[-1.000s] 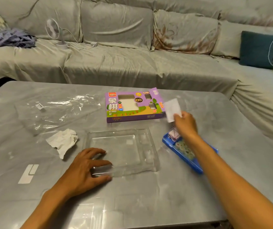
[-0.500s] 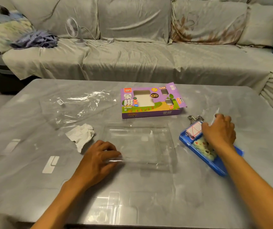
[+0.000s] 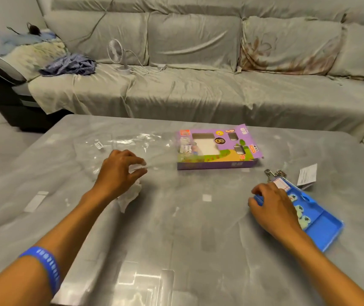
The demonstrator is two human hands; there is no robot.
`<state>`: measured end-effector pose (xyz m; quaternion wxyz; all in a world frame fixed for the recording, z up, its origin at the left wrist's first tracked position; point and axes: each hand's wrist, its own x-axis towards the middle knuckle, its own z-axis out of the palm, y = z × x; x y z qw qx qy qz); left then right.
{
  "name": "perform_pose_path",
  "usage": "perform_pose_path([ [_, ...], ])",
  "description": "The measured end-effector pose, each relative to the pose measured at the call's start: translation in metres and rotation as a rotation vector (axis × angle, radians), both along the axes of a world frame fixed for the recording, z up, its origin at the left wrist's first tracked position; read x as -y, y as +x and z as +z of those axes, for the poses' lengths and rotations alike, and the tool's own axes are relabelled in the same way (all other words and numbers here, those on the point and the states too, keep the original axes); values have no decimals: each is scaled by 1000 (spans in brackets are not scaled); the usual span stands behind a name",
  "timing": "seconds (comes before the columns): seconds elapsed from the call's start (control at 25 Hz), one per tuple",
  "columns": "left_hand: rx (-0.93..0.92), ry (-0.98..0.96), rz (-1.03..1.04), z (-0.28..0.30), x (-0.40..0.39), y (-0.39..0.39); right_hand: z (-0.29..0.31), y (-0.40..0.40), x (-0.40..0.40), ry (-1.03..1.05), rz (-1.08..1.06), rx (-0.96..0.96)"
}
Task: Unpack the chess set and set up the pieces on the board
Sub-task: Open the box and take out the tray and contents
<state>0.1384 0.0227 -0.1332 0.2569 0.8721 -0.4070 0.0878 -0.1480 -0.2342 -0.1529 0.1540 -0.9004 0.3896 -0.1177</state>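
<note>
Blue plastic chess tray (image 3: 322,228), round pieces inside, at table right. Right hand (image 3: 273,208) curled over its near-left end. Left hand (image 3: 119,171) pinches clear plastic packaging (image 3: 154,160). Risk: tilting tray spills pieces.

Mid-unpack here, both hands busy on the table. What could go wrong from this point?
1. The left hand pinches the clear plastic tray lid, lifted beside the purple cardboard box; it may knock the box.
2. The right hand grips the blue plastic tray of loose round pieces; tilting it might spill them.
</note>
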Motion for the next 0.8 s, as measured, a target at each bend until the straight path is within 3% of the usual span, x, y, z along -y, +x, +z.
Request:
perform_pose_path([
  [0.24,-1,10,-85,5,121,2,-5,4,-11,-4,101,-59],
  [0.4,-86,257,-172,-9,174,0,-13,8,-11,20,181,-70],
  [0.8,-104,308,-187,-19,160,1,-1,-2,-15,49,236,-45],
])
